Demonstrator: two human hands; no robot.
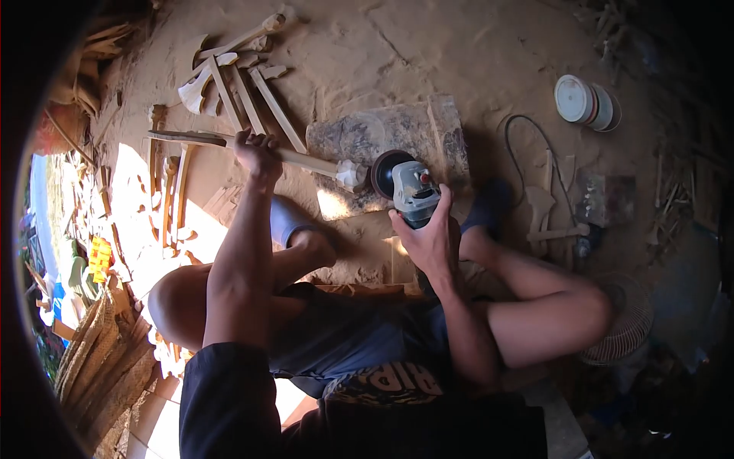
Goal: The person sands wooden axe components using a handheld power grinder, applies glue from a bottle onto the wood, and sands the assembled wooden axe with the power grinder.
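My left hand is wrapped round the handle of a pale carved wooden axe. Its thin, blade-like end points left, seen nearly edge-on, and its knobbed, carved end points right. In my right hand is a grey angle grinder fitted with a dark round disc. The disc stands right at the knobbed end; whether they touch I cannot tell. Beneath both lies a worn wooden block on the dusty ground.
Several carved wooden axes lie beyond my left hand, and more pieces sit at the left. At the right are a white bucket, a looped cable, another wooden axe and a fan.
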